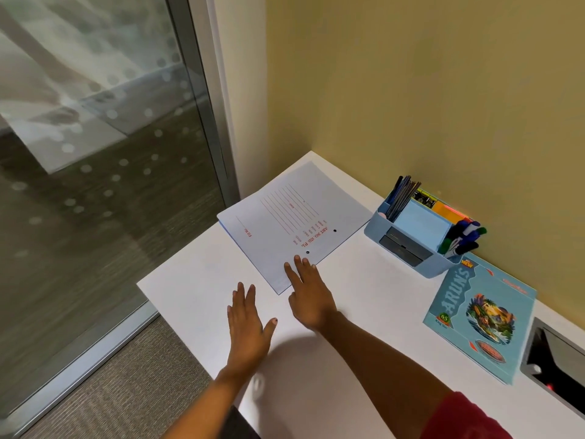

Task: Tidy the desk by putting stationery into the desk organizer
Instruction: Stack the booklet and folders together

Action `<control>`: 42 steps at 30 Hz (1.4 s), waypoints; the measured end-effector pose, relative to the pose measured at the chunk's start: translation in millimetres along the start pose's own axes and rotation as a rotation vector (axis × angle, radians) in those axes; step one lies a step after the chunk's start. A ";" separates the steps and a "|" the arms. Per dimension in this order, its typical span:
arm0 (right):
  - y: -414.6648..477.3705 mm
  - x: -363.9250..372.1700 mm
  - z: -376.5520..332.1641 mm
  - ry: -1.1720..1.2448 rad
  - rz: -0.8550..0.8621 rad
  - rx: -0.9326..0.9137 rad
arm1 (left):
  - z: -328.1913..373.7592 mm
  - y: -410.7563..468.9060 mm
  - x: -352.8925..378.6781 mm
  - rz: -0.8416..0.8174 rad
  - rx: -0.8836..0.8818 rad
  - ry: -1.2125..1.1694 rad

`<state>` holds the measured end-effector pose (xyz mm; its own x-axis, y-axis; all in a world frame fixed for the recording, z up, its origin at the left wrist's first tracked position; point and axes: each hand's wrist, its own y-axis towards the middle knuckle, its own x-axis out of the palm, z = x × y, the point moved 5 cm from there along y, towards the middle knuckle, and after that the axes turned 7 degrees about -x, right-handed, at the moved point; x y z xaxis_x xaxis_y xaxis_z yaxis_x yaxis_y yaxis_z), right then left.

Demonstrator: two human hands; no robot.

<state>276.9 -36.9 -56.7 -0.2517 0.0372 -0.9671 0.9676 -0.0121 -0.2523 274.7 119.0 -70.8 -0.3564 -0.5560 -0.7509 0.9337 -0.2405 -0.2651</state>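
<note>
Blue plastic desk organizer (424, 269) stands against the yellow wall (411, 90), beyond the right grip (308, 296) and off to its right, well apart from it. In the compartment farthest from the grips, a bundle of dark pencils (403, 198) leans upright. A pale blue pad (422, 221) fills the middle, with an orange pad (446, 212) behind it. Markers (463, 237) with blue, green and black caps stick out at a tilt from the end nearest the notebook (481, 315). That notebook, light blue with a printed cover, lies flat on the white counter (196, 296), to the right of the right grip and just beside the organizer.

Both grips are wide, fingers straight and spread, palms down, holding nothing. The right grip's fingertips (297, 261) lie over the near corner of a pale file folder (294, 223) printed in red; whether they press on it I cannot tell. The folder stretches away ahead of both grips toward the counter's far corner. The left grip (247, 324) is low over bare counter, just beside the right grip and short of the folder's edge.

A red sleeve (465, 419) covers the right upper arm. Farther right, past the notebook, a dark cable opening (557, 359) is set into the counter. Left of the left grip, off the counter's edge, are a glass panel (95, 122) and grey carpet (126, 375).
</note>
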 end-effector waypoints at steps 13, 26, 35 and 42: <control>-26.8 -10.5 -44.6 0.452 0.367 -0.093 | 2.4 -10.7 -7.2 -0.011 0.030 0.142; 42.6 -28.6 125.4 0.633 0.229 0.494 | -14.7 -6.5 1.3 -0.292 -0.005 0.467; 71.6 -36.8 152.9 0.344 0.018 0.418 | -12.1 -8.3 -0.3 -0.299 -0.009 0.455; 76.4 -72.1 139.8 0.313 -0.037 0.539 | -10.9 -9.8 -1.1 -0.296 -0.041 0.425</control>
<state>366.0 -180.2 -10.9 -0.1873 0.3375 -0.9225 0.7913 -0.5045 -0.3453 266.3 130.7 -74.0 -0.5689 -0.0947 -0.8169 0.7983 -0.3023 -0.5209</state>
